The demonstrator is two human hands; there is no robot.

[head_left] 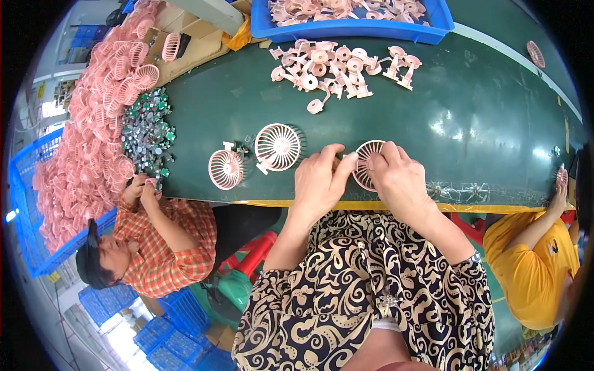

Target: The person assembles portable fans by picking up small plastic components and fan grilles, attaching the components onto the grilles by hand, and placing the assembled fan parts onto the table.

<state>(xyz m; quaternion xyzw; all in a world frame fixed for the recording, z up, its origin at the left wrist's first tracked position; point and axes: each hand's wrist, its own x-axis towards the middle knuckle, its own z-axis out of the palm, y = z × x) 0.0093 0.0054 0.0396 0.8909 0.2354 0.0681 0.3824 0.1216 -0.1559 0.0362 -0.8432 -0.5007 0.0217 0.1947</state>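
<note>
A round pink fan grille (365,166) stands near the table's front edge between my two hands. My right hand (401,184) is closed on its right side, with fingertips over the ribs. My left hand (320,183) is closed at its left edge, the thumb against the rim; anything small between thumb and forefinger is hard to make out. To the left lie a larger round grille (278,147) and a smaller one (226,169). A small clump of electronic parts (242,150) sits between those two.
Loose pink brackets (346,67) lie at the back, before a blue tray (352,32) of more. Pink grilles (102,117) and small green circuit boards (147,133) pile up at left. A co-worker in checks (170,241) sits left, another in yellow (533,266) right.
</note>
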